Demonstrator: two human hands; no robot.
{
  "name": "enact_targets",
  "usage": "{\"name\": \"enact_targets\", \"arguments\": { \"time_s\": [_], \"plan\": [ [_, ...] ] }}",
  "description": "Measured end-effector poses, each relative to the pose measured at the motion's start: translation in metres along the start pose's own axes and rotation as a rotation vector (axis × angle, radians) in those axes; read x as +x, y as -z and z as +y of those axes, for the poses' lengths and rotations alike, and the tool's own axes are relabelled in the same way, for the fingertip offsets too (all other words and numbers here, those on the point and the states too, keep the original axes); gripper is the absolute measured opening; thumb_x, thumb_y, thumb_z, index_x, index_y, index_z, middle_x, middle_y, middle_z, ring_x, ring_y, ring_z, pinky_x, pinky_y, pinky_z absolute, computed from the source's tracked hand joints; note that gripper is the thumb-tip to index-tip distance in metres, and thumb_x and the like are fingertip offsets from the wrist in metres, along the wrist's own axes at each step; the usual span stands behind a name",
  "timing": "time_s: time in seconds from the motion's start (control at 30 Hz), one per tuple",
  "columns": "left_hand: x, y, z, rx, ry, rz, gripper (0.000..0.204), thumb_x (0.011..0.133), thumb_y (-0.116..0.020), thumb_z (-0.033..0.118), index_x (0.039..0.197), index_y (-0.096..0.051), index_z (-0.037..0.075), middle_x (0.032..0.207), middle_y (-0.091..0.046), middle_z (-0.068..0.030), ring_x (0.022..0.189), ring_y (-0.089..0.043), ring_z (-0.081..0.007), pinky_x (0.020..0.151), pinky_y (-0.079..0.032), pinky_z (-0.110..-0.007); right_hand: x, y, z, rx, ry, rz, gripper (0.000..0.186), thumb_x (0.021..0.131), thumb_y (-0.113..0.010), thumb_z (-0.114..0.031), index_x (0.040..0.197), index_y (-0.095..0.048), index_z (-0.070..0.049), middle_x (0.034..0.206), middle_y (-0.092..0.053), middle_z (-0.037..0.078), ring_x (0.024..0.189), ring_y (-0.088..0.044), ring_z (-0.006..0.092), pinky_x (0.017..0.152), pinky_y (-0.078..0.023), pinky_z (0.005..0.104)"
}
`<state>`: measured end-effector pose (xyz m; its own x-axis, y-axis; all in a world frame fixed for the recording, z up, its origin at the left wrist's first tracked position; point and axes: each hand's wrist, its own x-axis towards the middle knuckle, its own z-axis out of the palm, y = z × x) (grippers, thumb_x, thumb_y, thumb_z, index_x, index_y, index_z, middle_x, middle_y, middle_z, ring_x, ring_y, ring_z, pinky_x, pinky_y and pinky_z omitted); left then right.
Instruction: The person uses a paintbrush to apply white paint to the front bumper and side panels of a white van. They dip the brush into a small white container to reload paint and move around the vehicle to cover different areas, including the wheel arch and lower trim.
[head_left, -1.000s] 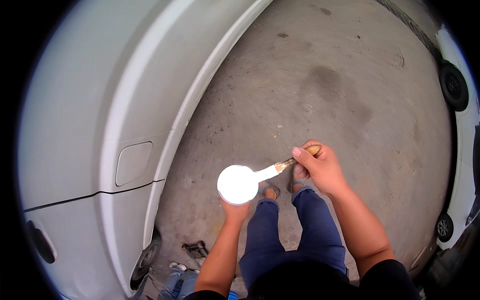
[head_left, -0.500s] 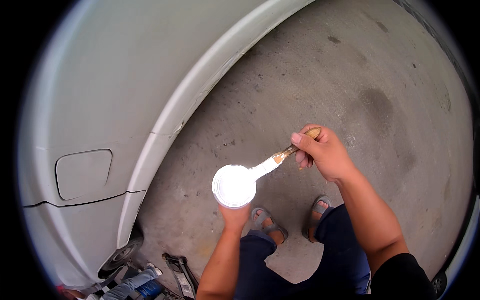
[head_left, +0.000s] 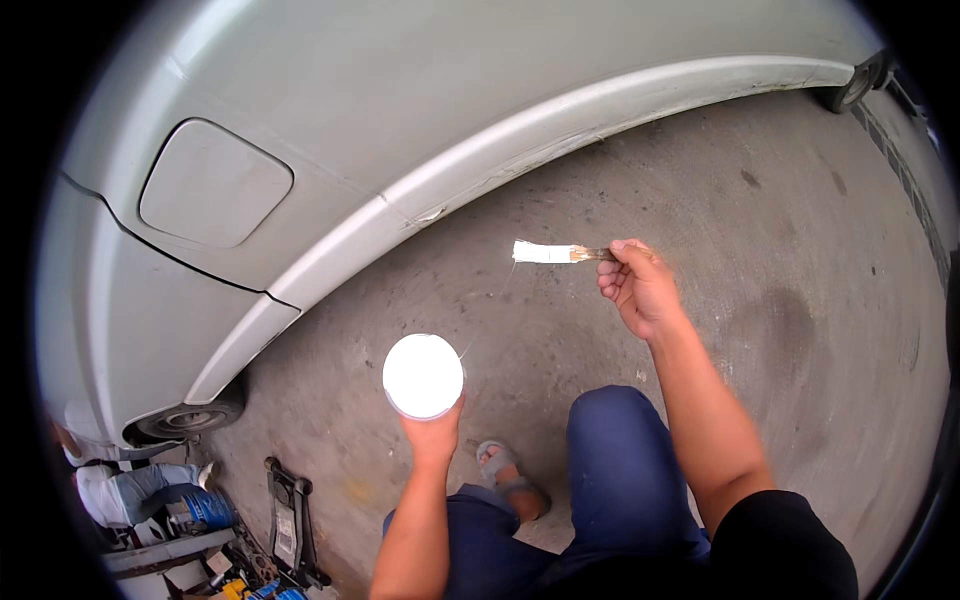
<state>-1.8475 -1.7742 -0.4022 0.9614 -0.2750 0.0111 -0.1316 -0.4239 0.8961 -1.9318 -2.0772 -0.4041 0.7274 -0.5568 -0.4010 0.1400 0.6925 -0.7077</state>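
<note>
My left hand [head_left: 433,432] is closed round the underside of a round tub of white paint [head_left: 424,376], its open top facing up. In my right hand [head_left: 640,285] is a paintbrush [head_left: 546,253], gripped by the handle with thumb and fingers. White paint coats its bristles, which point left, and a thin strand hangs from the tip toward the tub. The brush is apart from the tub, beyond it and to the right. Farther left stands a pale silver vehicle [head_left: 330,130]; neither hand nor brush touches its lower side sill [head_left: 520,143].
A floor jack [head_left: 290,525] lies at the lower left. Near it a person [head_left: 135,495] in light trousers is beside the vehicle's wheel [head_left: 195,415], with a blue bucket [head_left: 208,508] and several tools. Stained concrete floor [head_left: 760,410] lies under my sandalled foot [head_left: 505,475].
The brush has come out of the tub and swung up and left, drawing a strand of paint. My view has turned and come nearer the vehicle; one knee is raised.
</note>
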Motion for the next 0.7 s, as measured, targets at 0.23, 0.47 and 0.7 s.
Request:
{"name": "enact_targets", "arguments": {
  "time_s": [0.23,0.47,0.7],
  "plan": [
    [-0.01,0.039,-0.005,-0.019,0.092,0.221,0.06,0.067,-0.079,0.011,0.117,-0.049,-0.003,0.112,-0.057,-0.012,0.103,-0.055,-0.0218,0.092,-0.041,-0.034,0.038,-0.038,0.056,-0.057,-0.002,-0.04,0.013,0.087,-0.057,-0.015,0.095,-0.055,-0.004,0.084,-0.063,0.008,0.074,-0.06,0.015,0.067,-0.049,0.0277],
    [-0.023,0.055,-0.011,0.01,0.099,0.236,0.057,0.073,-0.075,0.008,0.122,-0.047,-0.003,0.118,-0.053,-0.0093,0.107,-0.051,-0.0201,0.095,-0.037,-0.031,0.059,-0.066,0.11,-0.213,0.108,-0.084,0.032,0.083,-0.06,-0.01,0.112,-0.056,0.001,0.091,-0.063,0.005,0.077,-0.056,0.0089,0.069,-0.045,0.023],
    [-0.024,0.062,-0.014,0.0,0.112,0.318,0.059,0.07,-0.077,0.008,0.12,-0.048,-0.003,0.114,-0.056,-0.0104,0.104,-0.053,-0.0207,0.093,-0.039,-0.032,0.076,-0.095,0.143,-0.297,0.143,-0.128,0.034,0.082,-0.062,-0.007,0.115,-0.058,-0.002,0.098,-0.062,0.002,0.082,-0.053,0.0068,0.071,-0.043,0.0218]
  ]
}}
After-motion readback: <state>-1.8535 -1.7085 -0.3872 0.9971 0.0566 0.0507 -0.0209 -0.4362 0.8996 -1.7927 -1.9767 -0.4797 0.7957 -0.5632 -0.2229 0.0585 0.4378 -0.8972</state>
